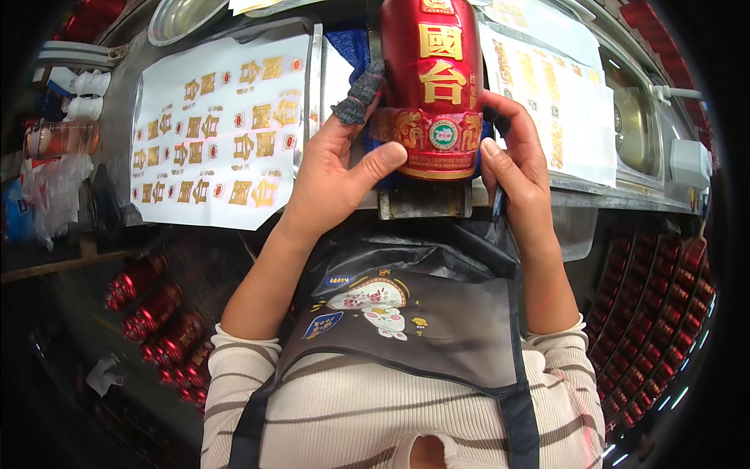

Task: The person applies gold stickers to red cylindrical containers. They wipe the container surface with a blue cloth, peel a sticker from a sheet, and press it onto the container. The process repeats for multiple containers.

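A glossy red bottle (451, 78) with raised gold characters and a patterned band near its base lies in front of me, its base toward me. My left hand (340, 168) is closed on its left side, the thumb pressed on the band's lower edge. Dark grey cloth (361, 94) is wrapped about a finger of that hand. My right hand (519, 160) grips the bottle's right side, index finger extended along it and thumb by the base. A thin dark object (498, 202) shows below the right palm; its kind is unclear. Blue cloth (351, 51) lies beneath the bottle.
A white sheet (226, 195) of gold character stickers lies at left, more sticker sheets (590, 117) at right. Metal bowls (183, 19) stand at the back. A metal bracket (426, 205) juts from the table's front edge. Red bottles fill the lower left (176, 336) and right (652, 313).
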Motion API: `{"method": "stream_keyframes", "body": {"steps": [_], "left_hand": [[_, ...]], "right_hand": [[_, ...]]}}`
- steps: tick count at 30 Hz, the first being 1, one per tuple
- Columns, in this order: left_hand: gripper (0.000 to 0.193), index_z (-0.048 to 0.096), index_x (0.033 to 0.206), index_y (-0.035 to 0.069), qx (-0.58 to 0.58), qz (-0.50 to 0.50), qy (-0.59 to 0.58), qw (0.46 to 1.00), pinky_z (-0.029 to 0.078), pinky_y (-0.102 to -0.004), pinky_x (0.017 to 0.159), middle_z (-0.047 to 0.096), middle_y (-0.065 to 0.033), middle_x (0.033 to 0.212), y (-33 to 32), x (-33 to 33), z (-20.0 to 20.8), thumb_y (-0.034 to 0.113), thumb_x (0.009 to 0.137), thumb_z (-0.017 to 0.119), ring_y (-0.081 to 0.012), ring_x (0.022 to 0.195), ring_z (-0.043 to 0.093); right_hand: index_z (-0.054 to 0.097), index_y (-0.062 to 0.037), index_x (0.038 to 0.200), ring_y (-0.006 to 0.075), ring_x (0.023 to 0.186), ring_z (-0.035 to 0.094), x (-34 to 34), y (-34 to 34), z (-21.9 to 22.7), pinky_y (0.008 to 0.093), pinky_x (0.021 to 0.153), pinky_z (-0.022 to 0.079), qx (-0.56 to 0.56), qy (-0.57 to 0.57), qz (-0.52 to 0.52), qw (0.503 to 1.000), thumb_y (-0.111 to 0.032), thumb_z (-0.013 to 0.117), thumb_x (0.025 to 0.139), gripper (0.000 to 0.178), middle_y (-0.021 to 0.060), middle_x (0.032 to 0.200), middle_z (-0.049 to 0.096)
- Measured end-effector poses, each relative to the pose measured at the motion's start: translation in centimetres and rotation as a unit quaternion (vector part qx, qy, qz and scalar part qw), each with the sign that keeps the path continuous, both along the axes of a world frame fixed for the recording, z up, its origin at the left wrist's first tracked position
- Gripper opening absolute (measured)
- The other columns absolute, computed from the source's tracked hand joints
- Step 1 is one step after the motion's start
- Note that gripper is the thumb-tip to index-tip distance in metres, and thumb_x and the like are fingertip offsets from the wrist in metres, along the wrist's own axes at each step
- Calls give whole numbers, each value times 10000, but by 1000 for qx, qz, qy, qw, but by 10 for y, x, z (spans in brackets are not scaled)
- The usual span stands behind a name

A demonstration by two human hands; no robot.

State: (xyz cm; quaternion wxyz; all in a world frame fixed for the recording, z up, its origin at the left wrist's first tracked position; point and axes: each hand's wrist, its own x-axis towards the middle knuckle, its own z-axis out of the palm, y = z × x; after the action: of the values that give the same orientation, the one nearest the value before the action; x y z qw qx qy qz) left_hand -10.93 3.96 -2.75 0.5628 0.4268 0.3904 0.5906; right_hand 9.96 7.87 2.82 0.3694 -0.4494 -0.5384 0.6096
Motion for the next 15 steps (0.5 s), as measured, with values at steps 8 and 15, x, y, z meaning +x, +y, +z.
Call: {"method": "stream_keyframes", "body": {"steps": [8,15], "left_hand": [[724,380,1471,-33,-6,-2,16,1000,366,-357,1106,524,-140,1416,0,7,5,133,879,764,-200,1292,492],[732,372,1478,-28,-5,-4,16,1000,352,-347,1114,517,-138,1425,1,3,5,125,879,762,-194,1299,481]], "right_hand": [[452,-26,1379,40,688,560,2,-2,-7,179,625,457,48,-65,-8,997,-158,731,868,597,76,1245,538],[664,1,1113,105,571,537,27,22,0,262,564,464,-81,49,-204,974,-209,567,961,277,85,843,638]]}}
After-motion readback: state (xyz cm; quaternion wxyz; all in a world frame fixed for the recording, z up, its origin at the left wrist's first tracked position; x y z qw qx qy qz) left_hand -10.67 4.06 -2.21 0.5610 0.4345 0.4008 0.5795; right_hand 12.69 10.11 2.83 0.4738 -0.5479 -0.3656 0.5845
